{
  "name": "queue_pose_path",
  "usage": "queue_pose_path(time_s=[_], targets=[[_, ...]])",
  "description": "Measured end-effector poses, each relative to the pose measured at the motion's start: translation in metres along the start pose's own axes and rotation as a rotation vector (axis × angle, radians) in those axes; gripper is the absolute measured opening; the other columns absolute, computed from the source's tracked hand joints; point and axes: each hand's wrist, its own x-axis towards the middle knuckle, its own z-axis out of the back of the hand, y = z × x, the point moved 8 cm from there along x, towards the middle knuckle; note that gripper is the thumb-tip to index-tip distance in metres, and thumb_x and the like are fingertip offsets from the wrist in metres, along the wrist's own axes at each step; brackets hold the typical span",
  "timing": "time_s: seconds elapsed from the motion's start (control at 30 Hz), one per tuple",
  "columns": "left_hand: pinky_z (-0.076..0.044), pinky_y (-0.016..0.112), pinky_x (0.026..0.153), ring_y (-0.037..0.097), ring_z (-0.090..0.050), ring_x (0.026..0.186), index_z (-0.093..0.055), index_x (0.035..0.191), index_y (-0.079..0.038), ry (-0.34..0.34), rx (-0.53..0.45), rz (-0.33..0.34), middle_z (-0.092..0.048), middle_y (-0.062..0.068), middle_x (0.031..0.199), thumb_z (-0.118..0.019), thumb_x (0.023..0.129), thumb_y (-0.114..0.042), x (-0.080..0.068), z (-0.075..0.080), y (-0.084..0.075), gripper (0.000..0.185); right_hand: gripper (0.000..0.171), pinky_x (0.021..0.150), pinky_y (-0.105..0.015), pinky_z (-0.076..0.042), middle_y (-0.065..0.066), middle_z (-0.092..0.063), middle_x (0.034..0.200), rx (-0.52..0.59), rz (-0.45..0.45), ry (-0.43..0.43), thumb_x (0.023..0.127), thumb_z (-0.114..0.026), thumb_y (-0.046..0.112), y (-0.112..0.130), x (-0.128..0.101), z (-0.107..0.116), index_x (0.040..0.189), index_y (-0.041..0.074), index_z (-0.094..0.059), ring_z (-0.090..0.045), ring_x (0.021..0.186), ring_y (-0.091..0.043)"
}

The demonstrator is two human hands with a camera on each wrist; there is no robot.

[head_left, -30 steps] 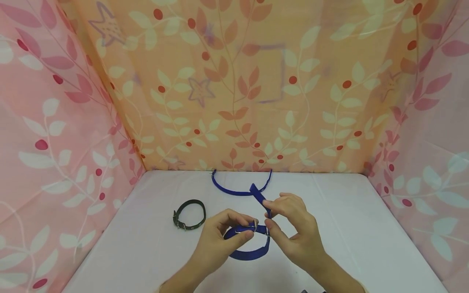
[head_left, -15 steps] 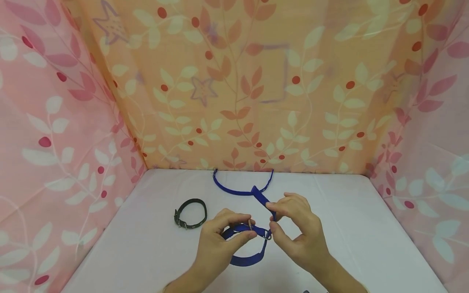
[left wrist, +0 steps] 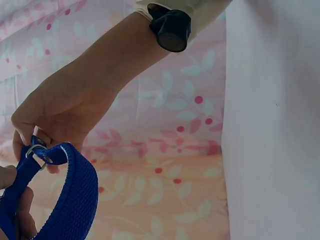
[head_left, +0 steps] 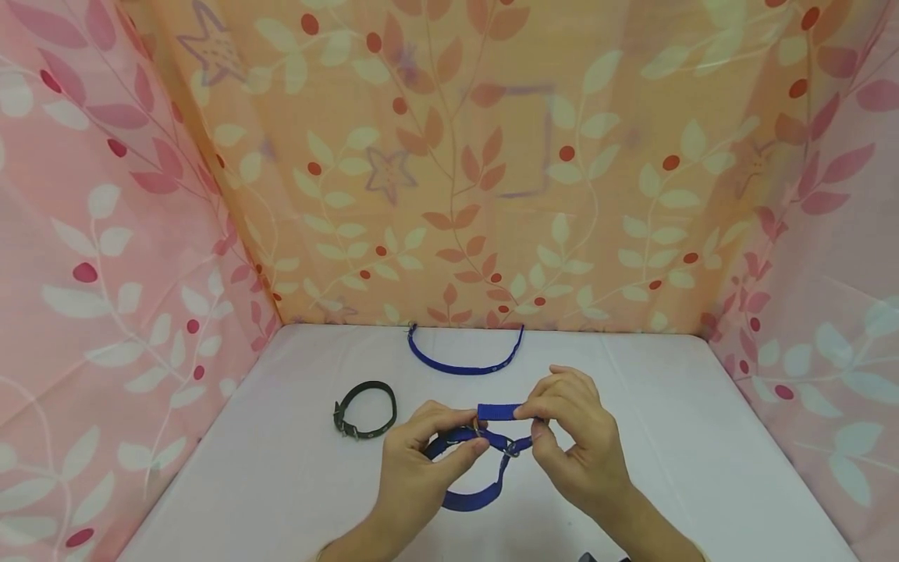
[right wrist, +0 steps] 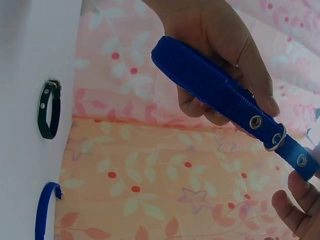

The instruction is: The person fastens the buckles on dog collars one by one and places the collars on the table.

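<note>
A blue webbing buckle collar (head_left: 472, 501) hangs as a loop between both hands above the white table. My left hand (head_left: 417, 457) pinches it at the metal buckle. My right hand (head_left: 581, 437) pinches the strap on the other side, its blue end (head_left: 495, 412) pointing left over the buckle. The right wrist view shows metal eyelets along the strap (right wrist: 200, 82) and a metal ring around it, near the right fingertips (right wrist: 300, 187). In the left wrist view, the right hand (left wrist: 65, 110) holds the strap close to the ring (left wrist: 36, 150).
A dark green collar (head_left: 342, 421) lies buckled in a ring on the table (head_left: 281, 468), left of the hands. Further back, a second blue collar (head_left: 449, 369) curves along the table's far edge. Patterned curtains stand on three sides. A dark object (head_left: 586, 557) shows at the bottom edge.
The strap's free end has swung from pointing up and away to lying left over the buckle. The right hand has shifted slightly right; the left hand keeps its grip.
</note>
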Motion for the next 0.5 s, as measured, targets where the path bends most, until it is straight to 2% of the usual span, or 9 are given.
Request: queue_pose_path(time_s=[0.23, 0.5], targets=[[-0.061, 0.028, 0.08, 0.017, -0.068, 0.093, -0.076, 0.114, -0.004, 0.004, 0.004, 0.006, -0.071, 0.012, 0.1, -0.083, 0.083, 0.001, -0.0015, 0.0005, 0.001, 0.032, 0.031, 0.113, -0.041, -0.035, -0.001, -0.062, 0.084, -0.002, 0.007, 0.068, 0.072, -0.051, -0.01, -0.0025, -0.0041, -0.0048, 0.088, 0.01, -0.069, -0.057, 0.087, -0.017], [-0.06, 0.023, 0.072, 0.014, -0.062, 0.086, -0.078, 0.113, -0.013, 0.054, 0.079, 0.087, -0.07, 0.002, 0.095, -0.084, 0.085, -0.011, 0.002, 0.004, 0.0043, 0.029, 0.034, 0.116, -0.04, -0.032, 0.003, -0.063, 0.09, 0.042, 0.027, 0.21, 0.076, -0.057, -0.009, -0.0034, -0.0023, -0.0063, 0.1, 0.011, -0.072, -0.056, 0.091, -0.015]])
